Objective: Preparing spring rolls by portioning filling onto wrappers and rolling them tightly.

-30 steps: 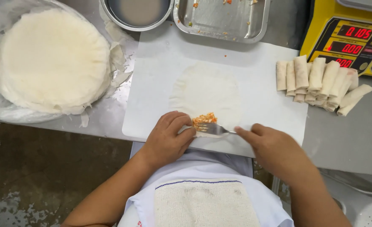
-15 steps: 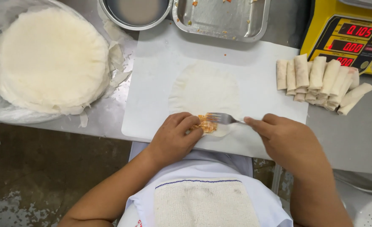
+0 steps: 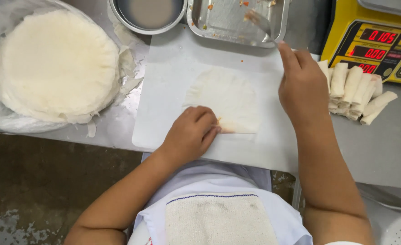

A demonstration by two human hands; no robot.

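I see my left hand (image 3: pixel 192 134) resting palm-down on the near edge of the thin white wrapper (image 3: pixel 230 97), fingers curled loosely and pressing the folded edge where a little orange filling (image 3: pixel 219 121) peeks out. The wrapper lies flat in the middle of the white cutting board (image 3: pixel 173 59). My right hand (image 3: pixel 302 84) is up near the far edge of the board, fingers closed around the handle of a fork (image 3: pixel 260 23) whose blurred tines reach into the metal tray (image 3: pixel 283 18). Finished rolls (image 3: pixel 352 90) lie stacked just right of that hand, in front of a yellow scale (image 3: pixel 345 22). A stack of round wrappers (image 3: pixel 55 63) sits at left, a steel bowl (image 3: pixel 148 13) beside the tray.
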